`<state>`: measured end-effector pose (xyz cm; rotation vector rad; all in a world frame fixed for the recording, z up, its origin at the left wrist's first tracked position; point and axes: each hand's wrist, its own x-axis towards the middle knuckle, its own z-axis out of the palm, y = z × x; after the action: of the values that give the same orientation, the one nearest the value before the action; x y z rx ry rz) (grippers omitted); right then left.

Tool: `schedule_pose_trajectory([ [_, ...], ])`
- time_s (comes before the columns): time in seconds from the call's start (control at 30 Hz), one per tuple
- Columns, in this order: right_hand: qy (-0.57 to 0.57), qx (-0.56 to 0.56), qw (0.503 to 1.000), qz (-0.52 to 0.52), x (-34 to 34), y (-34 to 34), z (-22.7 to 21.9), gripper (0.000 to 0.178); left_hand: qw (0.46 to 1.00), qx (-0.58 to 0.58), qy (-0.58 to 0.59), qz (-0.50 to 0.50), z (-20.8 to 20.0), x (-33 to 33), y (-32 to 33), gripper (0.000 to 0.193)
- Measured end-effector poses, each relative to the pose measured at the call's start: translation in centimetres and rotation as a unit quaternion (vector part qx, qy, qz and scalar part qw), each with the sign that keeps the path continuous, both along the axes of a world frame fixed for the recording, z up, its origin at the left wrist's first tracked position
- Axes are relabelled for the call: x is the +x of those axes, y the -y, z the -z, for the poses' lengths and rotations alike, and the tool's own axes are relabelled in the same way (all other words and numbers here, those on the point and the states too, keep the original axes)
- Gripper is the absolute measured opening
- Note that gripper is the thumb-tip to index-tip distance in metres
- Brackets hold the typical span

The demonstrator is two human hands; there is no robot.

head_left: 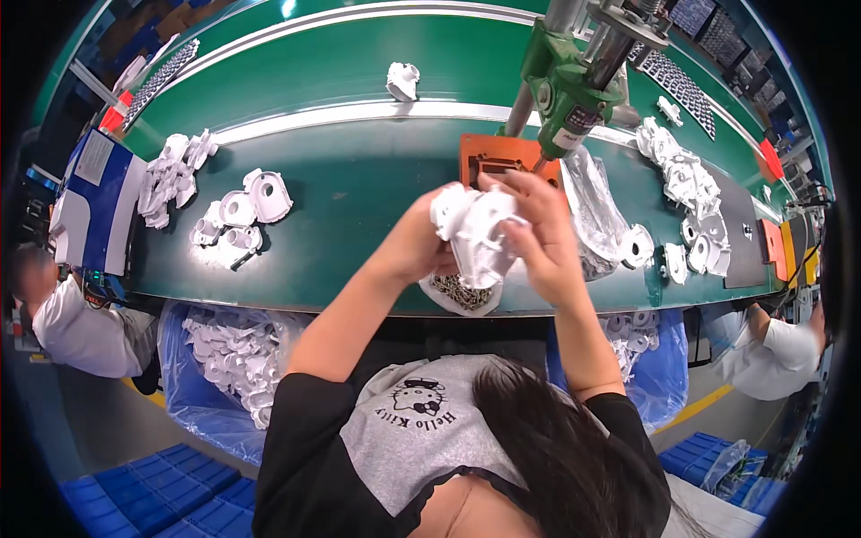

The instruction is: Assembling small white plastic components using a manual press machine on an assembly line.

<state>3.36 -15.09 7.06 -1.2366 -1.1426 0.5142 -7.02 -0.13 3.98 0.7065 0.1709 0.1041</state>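
Observation:
In front of my chest I hold a white moulded plastic housing [480,235] above the green bench. My left hand [414,240] is closed round its left side, with some fingers hidden behind it. My right hand [545,235] grips it from the right, thumb pressed on the near face and fingers curled over the top. Just under the part sits a white dish of small metal screws [462,294]. Beyond my hands is an orange fixture [468,148], with the tip of a green bench machine [574,94] over it.
White parts lie in groups, left [238,211] and right [689,179], beside a clear plastic bag [599,211]. One white part [403,81] rests on the far belt. Blue-lined bins hang below the bench edge, left [193,386] and right [664,377]. Other people sit at both sides.

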Motion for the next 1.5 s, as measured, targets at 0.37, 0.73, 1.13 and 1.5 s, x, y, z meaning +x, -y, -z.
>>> schedule_pose_trajectory([
  [0.37,0.009,-0.131,0.988,0.077,-1.4,0.6,0.7,0.035,0.995,0.069,0.018,-0.065,1.2,-0.1,2.1,0.035],
  [0.73,-0.015,-0.001,0.978,0.207,0.1,0.7,4.5,0.05,0.969,0.191,0.013,-0.155,1.4,0.2,4.9,0.021],
  [1.13,0.134,-0.293,0.863,0.39,16.0,5.2,9.7,0.022,0.417,0.867,0.118,-0.247,0.4,5.8,1.0,0.018],
  [1.5,0.285,-0.32,0.815,0.39,16.4,4.5,12.0,0.014,0.457,0.861,0.112,-0.191,2.4,7.7,0.4,0.012],
])
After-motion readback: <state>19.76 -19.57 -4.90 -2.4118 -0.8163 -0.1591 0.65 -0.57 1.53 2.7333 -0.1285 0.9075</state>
